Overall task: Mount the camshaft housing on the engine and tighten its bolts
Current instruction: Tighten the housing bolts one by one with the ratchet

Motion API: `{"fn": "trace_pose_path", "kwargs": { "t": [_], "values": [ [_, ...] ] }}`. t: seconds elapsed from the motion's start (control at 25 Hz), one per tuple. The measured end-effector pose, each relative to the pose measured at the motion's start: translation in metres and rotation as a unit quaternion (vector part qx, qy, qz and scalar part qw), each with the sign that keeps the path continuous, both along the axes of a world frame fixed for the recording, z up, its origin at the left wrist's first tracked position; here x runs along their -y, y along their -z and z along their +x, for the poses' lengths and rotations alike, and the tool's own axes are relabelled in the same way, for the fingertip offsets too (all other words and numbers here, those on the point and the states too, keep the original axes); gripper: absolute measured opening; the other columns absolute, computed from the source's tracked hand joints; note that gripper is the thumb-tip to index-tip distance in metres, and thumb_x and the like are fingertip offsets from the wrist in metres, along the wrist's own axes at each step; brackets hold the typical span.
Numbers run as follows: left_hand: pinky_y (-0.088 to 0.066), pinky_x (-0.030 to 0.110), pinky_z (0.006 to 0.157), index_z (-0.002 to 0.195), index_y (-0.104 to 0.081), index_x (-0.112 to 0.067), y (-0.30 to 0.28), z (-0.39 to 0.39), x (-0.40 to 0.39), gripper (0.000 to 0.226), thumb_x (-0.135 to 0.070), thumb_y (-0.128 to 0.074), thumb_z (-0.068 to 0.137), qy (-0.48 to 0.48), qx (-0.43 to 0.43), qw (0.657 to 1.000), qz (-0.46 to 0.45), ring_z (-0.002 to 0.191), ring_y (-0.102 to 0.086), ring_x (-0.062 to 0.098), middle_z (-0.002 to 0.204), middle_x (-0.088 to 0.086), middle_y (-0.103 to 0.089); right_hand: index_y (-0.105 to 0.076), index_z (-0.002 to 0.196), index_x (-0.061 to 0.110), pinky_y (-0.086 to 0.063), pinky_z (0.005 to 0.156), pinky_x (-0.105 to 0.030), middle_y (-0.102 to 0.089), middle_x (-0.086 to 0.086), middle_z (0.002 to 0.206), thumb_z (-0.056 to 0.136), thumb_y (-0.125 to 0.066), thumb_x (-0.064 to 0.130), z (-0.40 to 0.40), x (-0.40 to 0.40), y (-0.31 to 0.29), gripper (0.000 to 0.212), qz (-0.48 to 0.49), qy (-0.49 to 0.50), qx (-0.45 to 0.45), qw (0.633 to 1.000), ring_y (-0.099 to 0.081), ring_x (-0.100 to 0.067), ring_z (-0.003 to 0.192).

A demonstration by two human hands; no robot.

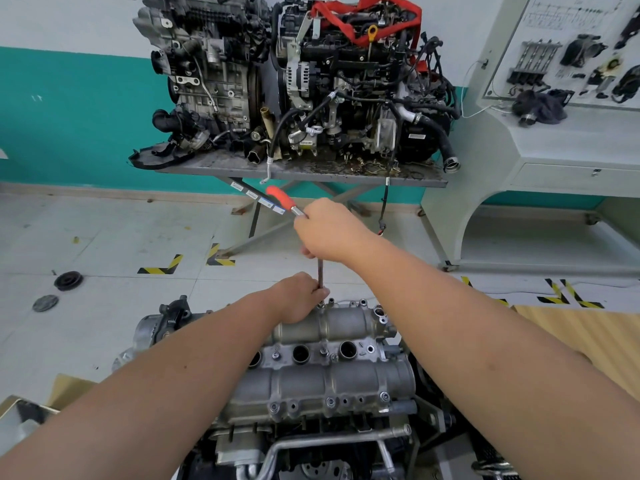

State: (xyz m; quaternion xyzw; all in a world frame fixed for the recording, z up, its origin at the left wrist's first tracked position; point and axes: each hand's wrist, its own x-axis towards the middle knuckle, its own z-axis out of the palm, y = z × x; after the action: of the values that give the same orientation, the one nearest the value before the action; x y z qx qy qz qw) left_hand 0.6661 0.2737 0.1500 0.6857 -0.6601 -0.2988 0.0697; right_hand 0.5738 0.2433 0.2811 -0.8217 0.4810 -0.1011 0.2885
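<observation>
Fingers of the left hand (299,299) pinch the extension shaft (320,271) low down, right hand (329,230) grips the ratchet (284,199). Camshaft housing (329,368) sits on the engine (263,448), looks heavy, rigid aluminium; hold the tool, not the casting.

There is a single view, from a wide-angle camera worn on the person's head, looking forward and down along both outstretched forearms. It sits close above the camshaft housing (325,362), which fills the lower centre, with the left hand (299,299) and right hand (329,230) just beyond it. Farther off, the view faces a worktop (311,173) carrying two engines against a teal and white wall, and straight lines bow toward the frame edges.
</observation>
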Motion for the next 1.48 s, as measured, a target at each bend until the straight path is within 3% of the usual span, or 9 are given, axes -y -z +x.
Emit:
{"fn": "trace_pose_path", "kwargs": {
  "t": [0.16, 0.28, 0.48, 0.6, 0.76, 1.08, 1.2, 1.32, 1.48],
  "values": [
    [-0.042, 0.043, 0.100, 0.105, -0.060, -0.007, 0.000, 0.000, -0.002, 0.040, -0.039, -0.037, 0.106, 0.009, -0.002, 1.000, -0.001, 0.112, -0.055, 0.031, 0.122, 0.014, -0.052, -0.047, 0.095, 0.012, -0.050, 0.054, -0.030, -0.069, -0.003, 0.061, 0.098, -0.046, 0.009, -0.007, -0.012, 0.010, 0.005, 0.370, 0.157, 0.410, 0.819, -0.071, -0.024, 0.066],
    [-0.044, 0.043, 0.095, 0.106, -0.058, -0.001, 0.001, 0.001, -0.001, 0.040, -0.034, -0.037, 0.106, 0.012, -0.013, 1.000, -0.007, 0.107, -0.056, 0.035, 0.115, 0.018, -0.055, -0.057, 0.085, 0.008, -0.058, 0.079, -0.030, -0.066, 0.000, 0.059, 0.099, -0.054, 0.008, -0.001, -0.009, 0.030, 0.014, 0.380, 0.246, 0.596, 0.664, -0.066, -0.015, 0.060],
    [-0.047, 0.039, 0.090, 0.098, -0.059, -0.004, 0.004, 0.002, 0.000, 0.040, -0.037, -0.038, 0.105, -0.009, -0.037, 0.999, 0.003, 0.101, -0.060, 0.034, 0.105, 0.016, -0.064, -0.059, 0.136, 0.029, -0.041, 0.095, -0.012, -0.058, 0.011, 0.129, 0.104, -0.045, 0.043, -0.014, -0.015, 0.064, 0.038, 0.035, 0.111, 0.449, 0.886, -0.051, 0.018, 0.106],
    [-0.045, 0.041, 0.098, 0.112, -0.062, -0.004, 0.005, 0.004, -0.001, 0.047, -0.043, -0.037, 0.104, -0.022, -0.058, 0.998, 0.006, 0.106, -0.060, 0.031, 0.111, 0.016, -0.066, -0.066, 0.130, 0.011, -0.041, 0.108, -0.030, -0.057, -0.007, 0.136, 0.102, -0.055, 0.020, -0.024, -0.005, 0.076, 0.032, -0.275, 0.020, 0.365, 0.889, -0.052, -0.014, 0.127],
    [-0.036, 0.010, 0.092, 0.133, -0.052, -0.005, 0.006, 0.003, -0.002, 0.048, -0.042, -0.043, 0.104, -0.046, -0.078, 0.995, -0.035, 0.098, -0.057, 0.005, 0.109, 0.005, -0.064, -0.075, 0.104, 0.007, -0.048, 0.076, -0.038, -0.070, -0.009, 0.113, 0.087, -0.070, 0.005, -0.023, 0.007, 0.064, 0.018, -0.479, -0.071, 0.119, 0.867, -0.064, -0.035, 0.100],
    [-0.035, 0.035, 0.097, 0.139, -0.052, -0.021, -0.002, 0.003, -0.004, 0.059, -0.059, -0.025, 0.102, -0.037, -0.023, 0.998, 0.037, 0.126, -0.049, 0.027, 0.142, 0.008, -0.054, -0.039, 0.146, 0.030, -0.031, 0.071, -0.036, -0.053, -0.004, 0.117, 0.104, -0.025, 0.051, -0.025, -0.002, 0.034, 0.050, -0.407, -0.135, -0.145, 0.892, -0.052, -0.028, 0.103],
    [-0.039, 0.034, 0.091, 0.124, -0.059, -0.013, -0.003, 0.000, -0.006, 0.055, -0.055, -0.028, 0.104, -0.036, -0.028, 0.998, 0.038, 0.113, -0.054, 0.027, 0.122, 0.010, -0.062, -0.056, 0.120, 0.021, -0.028, 0.063, -0.033, -0.055, 0.000, 0.096, 0.106, -0.034, 0.034, -0.013, 0.001, 0.022, 0.029, -0.354, -0.084, -0.146, 0.920, -0.056, -0.026, 0.086],
    [-0.041, 0.036, 0.093, 0.105, -0.059, -0.016, -0.003, -0.002, -0.005, 0.046, -0.050, -0.029, 0.106, -0.027, -0.007, 0.999, 0.028, 0.111, -0.055, 0.029, 0.111, 0.009, -0.061, -0.056, 0.099, 0.014, -0.039, 0.053, -0.029, -0.061, -0.002, 0.072, 0.100, -0.040, 0.022, -0.006, 0.005, 0.008, 0.018, -0.036, 0.046, 0.031, 0.998, -0.062, -0.022, 0.065],
    [-0.044, 0.038, 0.090, 0.091, -0.053, -0.014, -0.003, -0.003, -0.003, 0.038, -0.043, -0.034, 0.107, -0.013, 0.012, 1.000, 0.012, 0.106, -0.057, 0.034, 0.107, 0.016, -0.063, -0.046, 0.101, 0.011, -0.052, 0.056, -0.027, -0.074, -0.009, 0.073, 0.097, -0.043, 0.004, -0.014, -0.004, 0.011, 0.008, 0.408, 0.182, 0.491, 0.748, -0.072, -0.026, 0.080]
  ]
}}
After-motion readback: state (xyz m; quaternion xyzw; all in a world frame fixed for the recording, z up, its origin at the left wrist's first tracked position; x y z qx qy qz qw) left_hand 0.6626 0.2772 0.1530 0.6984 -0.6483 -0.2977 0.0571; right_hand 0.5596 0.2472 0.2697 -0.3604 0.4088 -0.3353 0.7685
